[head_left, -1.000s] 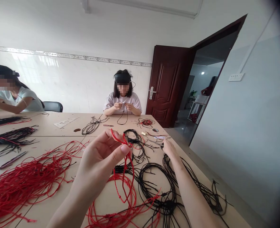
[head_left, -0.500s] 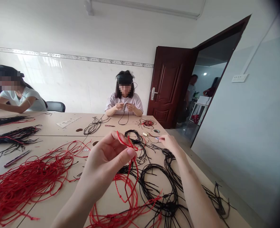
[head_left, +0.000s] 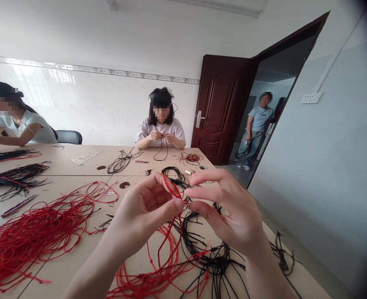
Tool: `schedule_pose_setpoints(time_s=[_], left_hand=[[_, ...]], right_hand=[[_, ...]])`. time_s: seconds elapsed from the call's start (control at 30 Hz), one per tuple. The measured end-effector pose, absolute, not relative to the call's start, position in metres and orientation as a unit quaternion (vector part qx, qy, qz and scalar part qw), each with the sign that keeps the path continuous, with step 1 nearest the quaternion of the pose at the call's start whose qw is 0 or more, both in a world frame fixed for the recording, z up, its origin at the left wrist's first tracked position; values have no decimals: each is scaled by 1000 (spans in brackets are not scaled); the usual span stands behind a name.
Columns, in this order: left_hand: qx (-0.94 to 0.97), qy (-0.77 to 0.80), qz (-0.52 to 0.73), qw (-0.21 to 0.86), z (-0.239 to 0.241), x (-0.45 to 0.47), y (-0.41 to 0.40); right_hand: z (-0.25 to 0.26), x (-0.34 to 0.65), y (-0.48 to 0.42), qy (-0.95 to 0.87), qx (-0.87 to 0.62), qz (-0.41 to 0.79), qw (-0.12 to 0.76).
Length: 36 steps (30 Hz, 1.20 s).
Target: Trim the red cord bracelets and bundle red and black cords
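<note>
My left hand (head_left: 143,214) pinches a red braided cord (head_left: 171,187) between thumb and fingertips, with its long loop hanging down onto the table. My right hand (head_left: 230,209) is raised beside it, fingers spread, and its fingertips reach to within a small gap of the cord. Nothing shows in that hand. A large tangle of red cords (head_left: 30,236) lies to my left, and a bunch of black cords (head_left: 216,259) lies under my hands. My right hand hides part of the black cords.
A seated person (head_left: 161,128) across the wooden table (head_left: 77,245) works a black cord. Another sits at the left (head_left: 18,124). Tweezers (head_left: 18,205), a plastic template (head_left: 86,158) and more cord bundles lie about. A person (head_left: 256,128) stands beyond the open door (head_left: 222,108).
My right hand has risen from the table and moved left, next to the red cord. My left hand still pinches the cord. A standing person has come into view in the doorway.
</note>
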<state>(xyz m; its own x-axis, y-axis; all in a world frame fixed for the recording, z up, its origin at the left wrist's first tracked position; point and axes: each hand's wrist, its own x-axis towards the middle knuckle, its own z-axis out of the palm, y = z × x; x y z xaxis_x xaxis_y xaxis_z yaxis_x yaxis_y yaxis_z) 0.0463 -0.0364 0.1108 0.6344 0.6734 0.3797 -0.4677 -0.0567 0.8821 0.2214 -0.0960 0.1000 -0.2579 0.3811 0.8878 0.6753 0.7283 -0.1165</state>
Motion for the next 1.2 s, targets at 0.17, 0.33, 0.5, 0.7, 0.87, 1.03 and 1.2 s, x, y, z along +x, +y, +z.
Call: schedule_pose_setpoints(time_s=[0.17,0.33,0.5,0.7,0.87,1.03,1.2], left_hand=[[587,103,412,689,110,48,-35],[597,115,408,681,109,48,-37],[619,120,400,665,108,48,-39],[631,133,411,645,107,46,-37],[631,129,416,642,109,45,-36],[616,120,412,661,109,45,-37],[615,125,424,653,109,42,-34]], right_hand=[[101,223,-92,-790,-328,-143,497],[101,223,-94,-789,-329,-145,499],[102,220,-96,-780,-331,-154,509],[103,223,-93,-758,-334,-171,534],[103,224,-94,-764,-329,-124,541],[102,220,-98,-782,-330,-109,517],[103,231,-88,-758,-357,-112,534]])
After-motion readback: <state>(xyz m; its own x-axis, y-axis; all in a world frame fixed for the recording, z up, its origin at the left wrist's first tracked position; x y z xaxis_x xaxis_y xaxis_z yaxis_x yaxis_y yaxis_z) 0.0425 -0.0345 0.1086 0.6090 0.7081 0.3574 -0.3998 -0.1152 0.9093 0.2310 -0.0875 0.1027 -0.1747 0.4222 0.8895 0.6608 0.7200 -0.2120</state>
